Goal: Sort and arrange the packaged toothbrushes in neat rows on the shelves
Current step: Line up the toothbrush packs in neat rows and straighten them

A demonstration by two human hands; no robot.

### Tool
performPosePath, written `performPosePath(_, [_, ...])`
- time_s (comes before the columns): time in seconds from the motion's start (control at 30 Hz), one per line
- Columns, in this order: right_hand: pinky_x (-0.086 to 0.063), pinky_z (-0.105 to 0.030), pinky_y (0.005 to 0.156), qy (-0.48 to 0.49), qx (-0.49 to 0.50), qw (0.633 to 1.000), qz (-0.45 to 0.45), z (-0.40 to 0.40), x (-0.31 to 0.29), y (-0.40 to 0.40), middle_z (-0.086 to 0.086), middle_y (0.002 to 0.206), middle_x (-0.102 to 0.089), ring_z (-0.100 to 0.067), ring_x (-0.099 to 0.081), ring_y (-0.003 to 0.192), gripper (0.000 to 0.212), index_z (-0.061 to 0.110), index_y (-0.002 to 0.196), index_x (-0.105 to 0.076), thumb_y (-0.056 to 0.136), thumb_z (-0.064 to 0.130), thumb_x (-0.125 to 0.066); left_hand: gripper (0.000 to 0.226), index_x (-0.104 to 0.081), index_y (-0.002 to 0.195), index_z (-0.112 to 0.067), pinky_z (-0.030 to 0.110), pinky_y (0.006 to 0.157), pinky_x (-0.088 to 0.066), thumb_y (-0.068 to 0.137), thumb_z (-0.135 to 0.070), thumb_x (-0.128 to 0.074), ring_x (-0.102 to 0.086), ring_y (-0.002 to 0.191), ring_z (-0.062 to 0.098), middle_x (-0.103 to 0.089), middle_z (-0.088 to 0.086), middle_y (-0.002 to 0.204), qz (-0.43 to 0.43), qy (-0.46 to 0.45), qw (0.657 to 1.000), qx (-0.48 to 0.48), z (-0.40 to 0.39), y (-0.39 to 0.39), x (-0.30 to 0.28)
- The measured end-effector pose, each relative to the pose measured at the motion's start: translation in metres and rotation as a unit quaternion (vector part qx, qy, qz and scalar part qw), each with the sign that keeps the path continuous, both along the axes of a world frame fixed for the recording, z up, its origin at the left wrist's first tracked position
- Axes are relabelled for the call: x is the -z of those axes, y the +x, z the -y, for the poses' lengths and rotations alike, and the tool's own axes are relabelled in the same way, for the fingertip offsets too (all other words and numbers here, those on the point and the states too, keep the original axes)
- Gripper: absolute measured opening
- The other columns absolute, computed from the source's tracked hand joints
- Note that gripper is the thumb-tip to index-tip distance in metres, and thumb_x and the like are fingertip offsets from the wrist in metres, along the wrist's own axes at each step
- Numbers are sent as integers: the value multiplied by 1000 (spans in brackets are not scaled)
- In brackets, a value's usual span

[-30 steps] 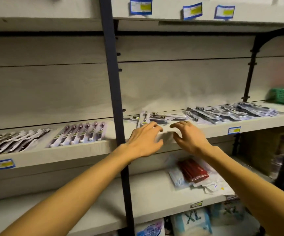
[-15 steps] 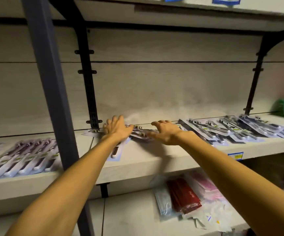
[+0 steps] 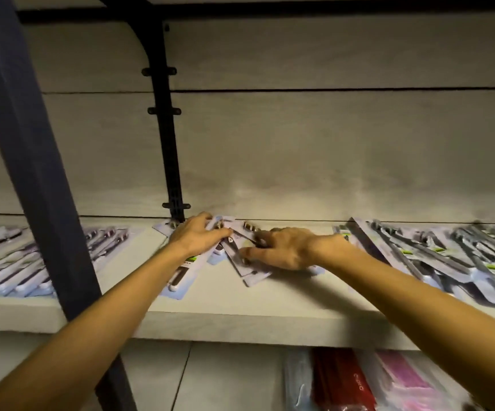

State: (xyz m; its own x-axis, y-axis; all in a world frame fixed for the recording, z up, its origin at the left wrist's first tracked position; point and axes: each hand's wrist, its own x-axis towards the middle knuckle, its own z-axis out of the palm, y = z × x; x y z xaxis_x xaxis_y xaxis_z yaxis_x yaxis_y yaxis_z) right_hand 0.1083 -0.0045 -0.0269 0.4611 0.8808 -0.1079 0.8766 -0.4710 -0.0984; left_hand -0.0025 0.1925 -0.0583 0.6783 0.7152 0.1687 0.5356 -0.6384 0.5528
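- Head view: left hand [image 3: 196,238] lies flat, fingers spread, on a toothbrush pack [image 3: 184,272] on the shelf [image 3: 240,310].
- Right hand [image 3: 282,250], just beside it, pinches another loose pack [image 3: 244,262] with curled fingers.

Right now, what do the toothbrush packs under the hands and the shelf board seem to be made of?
Toothbrush packs: seemingly pale printed card under clear glossy plastic, since the brushes show through; blur leaves this unsure. Shelf board: matte, light wood-grain laminate by its look.
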Motion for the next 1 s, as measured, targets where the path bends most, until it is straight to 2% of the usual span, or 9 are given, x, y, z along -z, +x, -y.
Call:
performPosePath(0.17, [-46,-44,96,-34,-56,998,-8,8,-17,-4,-3,127,-63,-31,-57,115,83,31,138,-51,83,87,-23,62,-62,106,-39,32,78,-53,60,-81,-57,-64,91,16,-68,-11,102,14,35,999,17,11,-4,5])
performPosePath(0.33, [-53,-31,54,81,-47,983,-161,9,-22,32,-5,99,-68,-26,-73,79,49,19,118,-54,95,62,-48,67,-62,108,-42,31,76,-54,58,-87,-53,-64,84,9,-67,-17,91,21,62,998,19,24,-7,4])
performPosePath(0.4, [-50,-29,50,107,-41,980,-163,5,-15,46,-7,99,-73,-25,-74,73,44,16,116,-52,94,54,-57,72,-63,118,-35,34,80,-55,64,-82,-58,-66,85,14,-69,-11,94,18,68,997,12,25,-3,2])
performPosePath(0.57, [-46,-29,90,103,-84,987,-90,-3,1,62,-2,124,-67,-22,-61,105,59,23,143,-48,93,53,-59,56,-65,118,-26,37,92,-53,76,-62,-74,-65,103,22,-69,-1,112,19,48,998,-24,24,18,-5])
performPosePath(0.63, [-44,-28,89,108,-108,986,-67,-4,4,67,1,123,-68,-21,-61,109,47,29,135,-58,94,53,-56,45,-64,102,-30,35,89,-53,72,-61,-76,-65,103,22,-70,-1,109,11,60,997,-53,25,27,-11])
performPosePath(0.7, [-45,-29,85,112,-118,985,-56,-4,8,71,5,115,-70,-20,-62,105,35,32,120,-65,95,53,-55,58,-63,111,-31,34,89,-51,67,-66,-76,-64,107,24,-69,-1,117,-3,81,994,-79,24,35,-18])
performPosePath(0.83, [-49,-36,80,126,-93,988,-8,-10,14,81,2,104,-69,-21,-61,95,43,29,101,-63,91,68,-48,72,-66,115,-29,37,91,-52,62,-76,-72,-65,108,25,-70,-3,117,-22,117,987,-104,23,45,-21])
performPosePath(0.93, [-48,-36,84,170,-91,981,9,-13,20,79,-1,118,-66,-25,-61,108,54,30,120,-62,91,71,-42,61,-74,89,-26,35,81,-55,62,-80,-65,-68,93,23,-75,-4,91,-6,113,988,-106,21,51,-15])
performPosePath(1.0, [-49,-35,89,188,-108,976,8,-15,25,74,-1,125,-66,-24,-61,113,55,33,132,-59,93,69,-43,64,-74,92,-25,34,80,-55,62,-81,-63,-68,93,25,-75,-2,94,11,108,987,-115,16,49,-16])
